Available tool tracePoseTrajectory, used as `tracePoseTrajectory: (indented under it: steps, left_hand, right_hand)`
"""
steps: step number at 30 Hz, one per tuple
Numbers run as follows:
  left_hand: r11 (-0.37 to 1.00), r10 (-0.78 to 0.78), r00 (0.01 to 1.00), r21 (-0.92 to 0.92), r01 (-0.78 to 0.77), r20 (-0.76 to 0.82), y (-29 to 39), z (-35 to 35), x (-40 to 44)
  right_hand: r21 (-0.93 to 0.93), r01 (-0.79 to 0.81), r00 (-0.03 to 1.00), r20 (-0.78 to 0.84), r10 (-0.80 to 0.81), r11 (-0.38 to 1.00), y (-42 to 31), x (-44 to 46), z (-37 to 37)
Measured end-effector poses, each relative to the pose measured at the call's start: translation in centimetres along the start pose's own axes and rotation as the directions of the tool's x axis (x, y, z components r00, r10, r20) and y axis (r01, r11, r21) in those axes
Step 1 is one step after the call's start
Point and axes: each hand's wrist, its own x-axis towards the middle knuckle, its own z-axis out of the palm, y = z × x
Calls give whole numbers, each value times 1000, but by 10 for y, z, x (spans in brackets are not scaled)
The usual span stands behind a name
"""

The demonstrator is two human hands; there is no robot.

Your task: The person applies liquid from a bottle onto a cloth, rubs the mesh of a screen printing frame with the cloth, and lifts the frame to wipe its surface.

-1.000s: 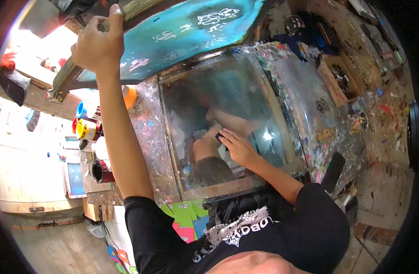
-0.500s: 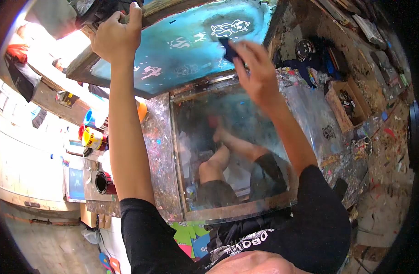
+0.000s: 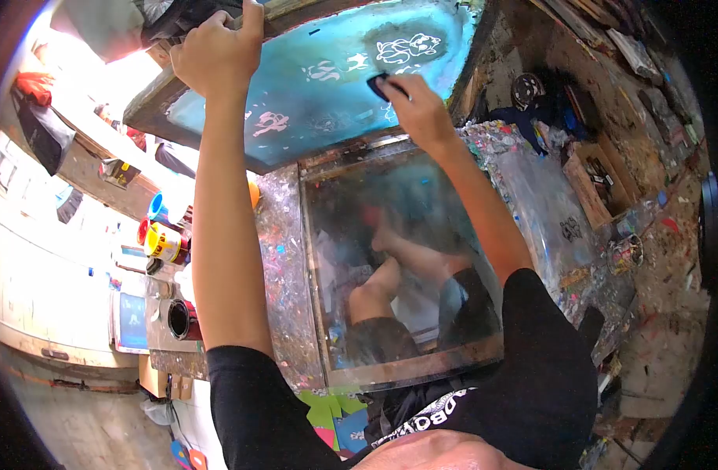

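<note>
A blue screen-printing screen [image 3: 296, 98] in a worn wooden frame [image 3: 150, 110] is tilted up at the far side of the table. White and pinkish line figures, one of them bear-like, show on its mesh. My left hand [image 3: 218, 56] is closed around the frame's upper edge. In my right hand [image 3: 423, 113] is a small dark cloth [image 3: 379, 88], pinched between the fingers in front of the mesh. Whether the cloth touches the mesh I cannot tell. Below lies a glass panel [image 3: 406, 313] that reflects or shows legs.
Paint-spattered table surface [image 3: 284, 274] surrounds the glass. Paint cans, including a yellow one [image 3: 163, 244] and an open dark one [image 3: 184, 319], stand at the left. On the right are a clear sheet [image 3: 531, 196] with a small dark print and a cardboard box [image 3: 598, 184].
My right hand has moved left and slightly down across the screen with the cloth. The view has shifted a little, while my left hand keeps its grip on the frame.
</note>
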Motion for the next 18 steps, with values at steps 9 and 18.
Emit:
tracePoseTrajectory:
  steps: [9, 18]
  left_hand:
    - [998, 37, 997, -56, -33, 69, 0, -5, 2]
    - [992, 87, 988, -80, -97, -129, 8, -3, -7]
  right_hand:
    - [-26, 31, 999, 31, -31, 999, 29, 1, 3]
    - [58, -59, 978, -196, 69, 997, -38, 40, -23]
